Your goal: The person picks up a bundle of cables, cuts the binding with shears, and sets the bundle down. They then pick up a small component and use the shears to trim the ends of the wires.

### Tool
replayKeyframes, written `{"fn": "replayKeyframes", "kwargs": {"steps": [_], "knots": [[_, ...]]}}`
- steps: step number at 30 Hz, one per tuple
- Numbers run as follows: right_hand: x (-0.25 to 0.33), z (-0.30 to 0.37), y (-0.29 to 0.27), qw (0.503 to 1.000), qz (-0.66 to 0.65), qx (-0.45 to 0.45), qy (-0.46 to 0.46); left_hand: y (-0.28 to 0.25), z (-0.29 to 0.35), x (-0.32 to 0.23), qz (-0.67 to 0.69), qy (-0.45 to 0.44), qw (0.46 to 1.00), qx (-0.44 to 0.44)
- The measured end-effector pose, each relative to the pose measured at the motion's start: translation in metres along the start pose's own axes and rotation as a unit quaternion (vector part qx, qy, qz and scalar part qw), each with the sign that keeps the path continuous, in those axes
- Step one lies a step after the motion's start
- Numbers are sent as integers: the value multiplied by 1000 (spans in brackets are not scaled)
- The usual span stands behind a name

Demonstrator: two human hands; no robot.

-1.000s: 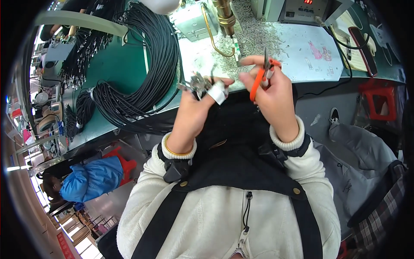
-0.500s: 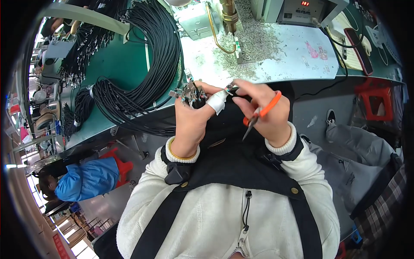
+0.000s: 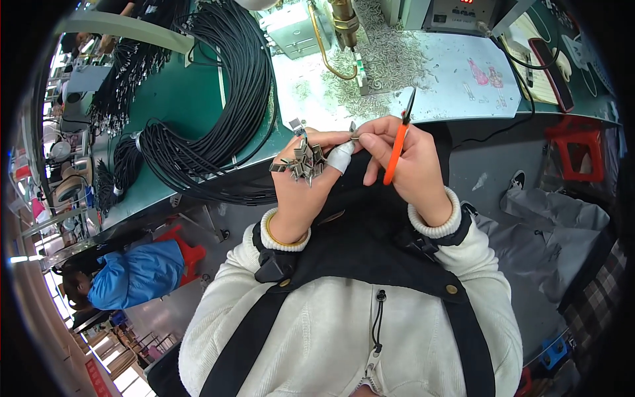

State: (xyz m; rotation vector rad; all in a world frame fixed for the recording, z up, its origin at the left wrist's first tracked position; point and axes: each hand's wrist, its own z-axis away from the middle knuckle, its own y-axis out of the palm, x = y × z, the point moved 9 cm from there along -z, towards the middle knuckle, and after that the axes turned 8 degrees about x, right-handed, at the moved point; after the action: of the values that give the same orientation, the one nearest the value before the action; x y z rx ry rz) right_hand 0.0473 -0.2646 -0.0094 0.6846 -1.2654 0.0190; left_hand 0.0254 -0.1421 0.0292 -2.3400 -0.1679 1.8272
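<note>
Metal connectors (image 3: 305, 161) stood in a bunch out of the curled left hand (image 3: 299, 195), sitting between its thumb and fingers, the silvery ends pointing several ways. That hand was closed around them, and a white wrap (image 3: 340, 157) covered its thumb. Just beyond the wrap, a small metal piece (image 3: 353, 128) showed at the tips of the left thumb and forefinger, where the fingertips of the right hand (image 3: 418, 165) met it, pinched together. An orange-handled tool (image 3: 396, 153) was also held in the right hand, its dark point tilted up toward the pale work surface (image 3: 456, 106). Beyond the hands lay scattered metal bits (image 3: 400, 63); to the left, a thick coil of black cable (image 3: 253, 92).
</note>
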Motion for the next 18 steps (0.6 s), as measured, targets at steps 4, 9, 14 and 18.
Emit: {"fn": "replayKeyframes", "kwargs": {"steps": [4,9,14,18], "knots": [[34,17,10,892,368,-71,-251,4,-3,-8,-105,46,993,33],[42,26,24,776,517,-97,-347,9,-3,0,-76,-12,997,19],[20,6,-1,953,235,-65,-180,8,-6,10,20,-72,997,14],[14,2,1,996,44,-26,-80,10,-1,31,138,-216,966,16]]}}
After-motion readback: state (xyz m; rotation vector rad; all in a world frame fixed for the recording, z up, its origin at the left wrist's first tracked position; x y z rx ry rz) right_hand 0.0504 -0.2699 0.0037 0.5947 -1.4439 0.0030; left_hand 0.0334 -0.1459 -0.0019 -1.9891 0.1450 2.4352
